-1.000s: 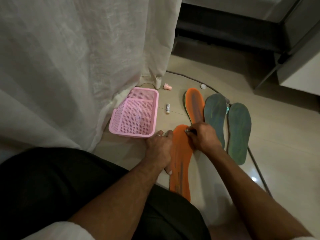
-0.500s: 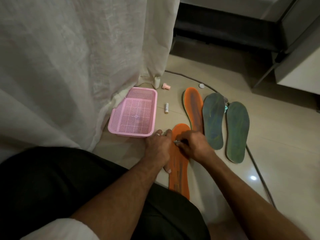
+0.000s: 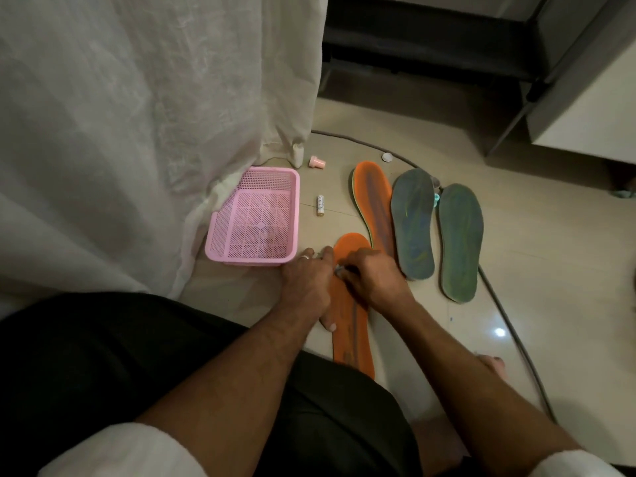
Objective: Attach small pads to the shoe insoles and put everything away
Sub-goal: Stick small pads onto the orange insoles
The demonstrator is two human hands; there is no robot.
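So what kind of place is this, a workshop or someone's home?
Most likely a room in a home. The person sits on a tiled floor, a sheer white curtain hangs to the floor, and a cable trails past what looks like furniture.

Tiny pale thing (image 3: 339, 269) between the hands — too small to identify

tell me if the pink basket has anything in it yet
Empty. The pink basket shows only its bare mesh floor, though the curtain hides its left edge.
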